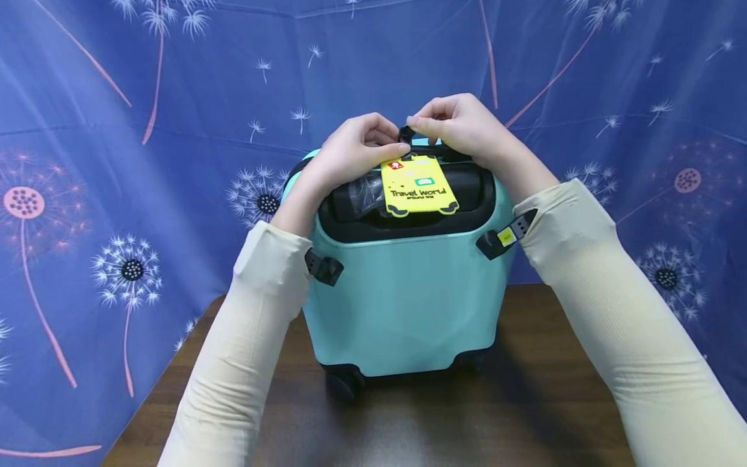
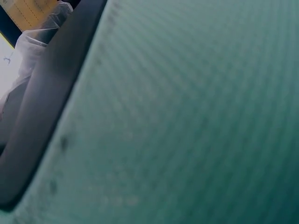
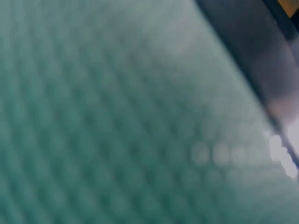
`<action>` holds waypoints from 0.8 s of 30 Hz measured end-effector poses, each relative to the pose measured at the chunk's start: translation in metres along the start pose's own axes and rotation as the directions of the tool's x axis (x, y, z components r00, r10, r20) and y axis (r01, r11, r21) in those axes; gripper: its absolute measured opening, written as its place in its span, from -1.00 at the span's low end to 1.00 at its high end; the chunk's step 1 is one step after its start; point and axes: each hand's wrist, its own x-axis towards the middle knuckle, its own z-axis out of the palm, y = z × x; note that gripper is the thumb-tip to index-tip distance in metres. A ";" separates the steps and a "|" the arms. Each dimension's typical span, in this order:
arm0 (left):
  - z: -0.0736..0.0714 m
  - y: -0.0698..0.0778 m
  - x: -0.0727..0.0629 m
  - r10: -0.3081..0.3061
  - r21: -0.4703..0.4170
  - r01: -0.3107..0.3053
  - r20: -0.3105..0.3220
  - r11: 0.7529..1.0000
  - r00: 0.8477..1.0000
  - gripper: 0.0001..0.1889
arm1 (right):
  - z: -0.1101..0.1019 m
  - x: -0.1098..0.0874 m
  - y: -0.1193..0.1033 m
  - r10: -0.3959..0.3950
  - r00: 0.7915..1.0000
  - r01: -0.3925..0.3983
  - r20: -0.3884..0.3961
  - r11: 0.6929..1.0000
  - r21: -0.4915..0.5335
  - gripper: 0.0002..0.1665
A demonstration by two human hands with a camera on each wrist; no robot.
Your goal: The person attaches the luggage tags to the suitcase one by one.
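Note:
A turquoise suitcase (image 1: 403, 298) stands upright, with a black panel and carry handle on top. Over that panel lies a yellow luggage tag (image 1: 421, 185) printed "Travel World", its black strap (image 1: 406, 134) rising from the upper end. My left hand (image 1: 356, 148) pinches the strap low down, just above the tag. From the other side, my right hand (image 1: 467, 126) pinches the strap's upper part between thumb and index finger. Both wrist views are mostly filled by the blurred turquoise shell (image 2: 187, 116), with the black trim (image 2: 53, 84) at one edge; neither shows the fingers.
Clear plastic wrap (image 1: 367, 193) clings to the handle left of the tag. The suitcase's black wheels (image 1: 344, 383) rest on a brown wooden table (image 1: 408, 431). Behind hangs a blue dandelion-print cloth (image 1: 373, 58). Small black wrist cameras (image 1: 324, 268) sit close to the shell.

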 end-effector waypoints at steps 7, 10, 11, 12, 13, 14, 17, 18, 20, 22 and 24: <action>0.000 0.000 0.002 0.031 -0.024 -0.031 0.011 0.999 0.999 -0.65 | -0.002 0.000 0.002 -0.007 1.000 0.007 0.028 1.000 0.003 -0.71; 0.001 -0.001 0.003 0.048 -0.043 -0.047 0.010 0.998 0.999 -0.67 | -0.003 0.000 0.002 0.004 0.999 -0.004 0.041 1.000 -0.004 -0.72; 0.001 -0.001 0.003 0.052 -0.046 -0.052 0.011 0.998 0.999 -0.67 | -0.003 0.000 0.002 0.005 0.999 -0.005 0.047 1.000 0.000 -0.72; 0.001 -0.001 0.003 0.057 -0.051 -0.057 0.011 0.997 0.998 -0.67 | -0.002 0.000 0.001 0.006 0.998 -0.006 0.055 1.000 -0.001 -0.71; 0.001 0.000 0.003 0.061 -0.055 -0.060 0.011 0.997 0.998 -0.67 | -0.002 0.000 0.001 0.007 0.998 -0.007 0.063 1.000 -0.004 -0.69; 0.000 0.000 0.003 0.063 -0.057 -0.063 0.009 0.996 0.998 -0.67 | -0.003 0.001 0.000 0.008 0.997 -0.007 0.072 1.000 -0.006 -0.66; 0.000 0.000 0.003 0.055 -0.053 -0.054 0.006 0.997 0.998 -0.67 | -0.003 0.001 -0.001 0.007 0.995 -0.006 0.096 1.000 -0.015 -0.58; 0.001 0.000 0.002 0.048 -0.049 -0.047 0.006 0.998 0.999 -0.67 | -0.003 0.000 -0.001 0.011 0.995 -0.009 0.099 1.000 -0.023 -0.56; 0.002 0.000 0.002 0.032 -0.038 -0.031 0.011 0.999 0.999 -0.66 | -0.002 0.000 0.000 0.016 0.995 -0.013 0.096 1.000 -0.028 -0.56; 0.002 0.000 0.002 0.022 -0.027 -0.022 0.015 0.999 1.000 -0.65 | -0.002 -0.001 0.000 0.013 0.997 -0.011 0.082 1.000 -0.023 -0.59; 0.003 0.000 0.002 0.027 -0.024 -0.027 0.015 0.999 1.000 -0.65 | -0.001 -0.001 0.001 0.001 0.998 0.000 0.063 1.000 -0.011 -0.64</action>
